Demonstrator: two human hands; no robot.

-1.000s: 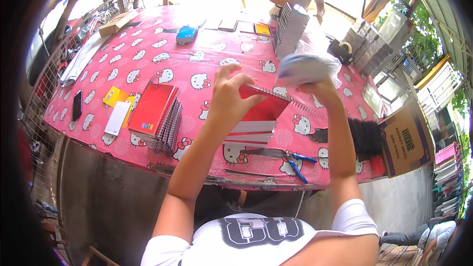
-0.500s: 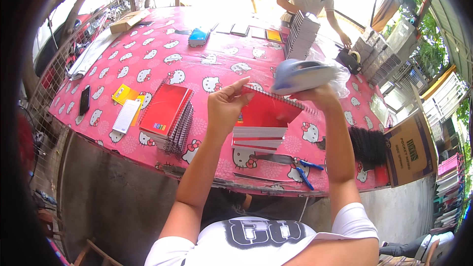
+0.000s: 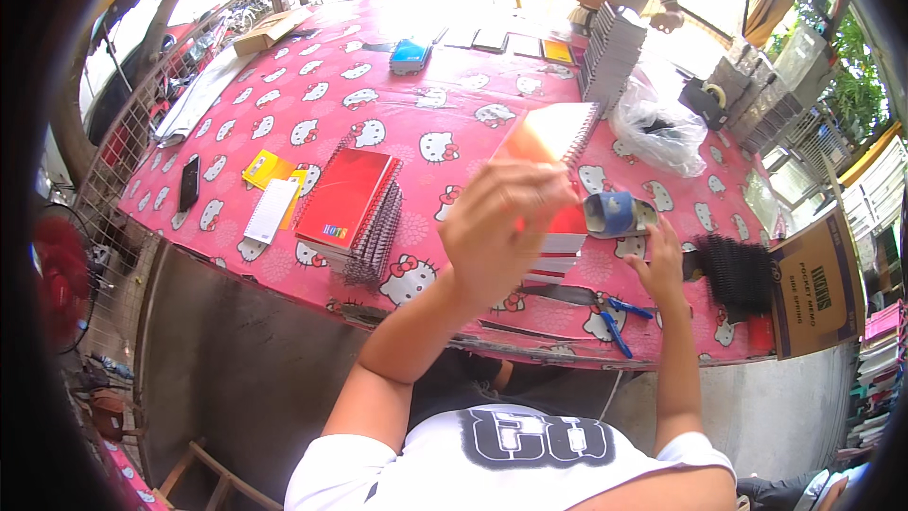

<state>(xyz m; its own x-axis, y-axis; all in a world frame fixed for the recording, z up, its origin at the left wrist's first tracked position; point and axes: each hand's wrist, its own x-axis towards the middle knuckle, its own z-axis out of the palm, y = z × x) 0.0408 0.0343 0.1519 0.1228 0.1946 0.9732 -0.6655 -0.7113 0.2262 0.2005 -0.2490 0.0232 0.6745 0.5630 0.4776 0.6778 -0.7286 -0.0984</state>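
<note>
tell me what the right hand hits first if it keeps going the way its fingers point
Probably the blue roll lying on the pink tablecloth: the right hand points up at it from just below, though depth is unclear.

Daylight, strong, entering from twelve o'clock; the far end of the pink tablecloth (image 3: 445, 85) is washed out by glare, and the background beyond is blown white. Near table edge and underside sit in shade. Raised left hand (image 3: 501, 227) and its red notebook (image 3: 549, 147) show motion blur. Fisheye bending is heavy toward the rim, with black vignette at three and nine o'clock.
</note>
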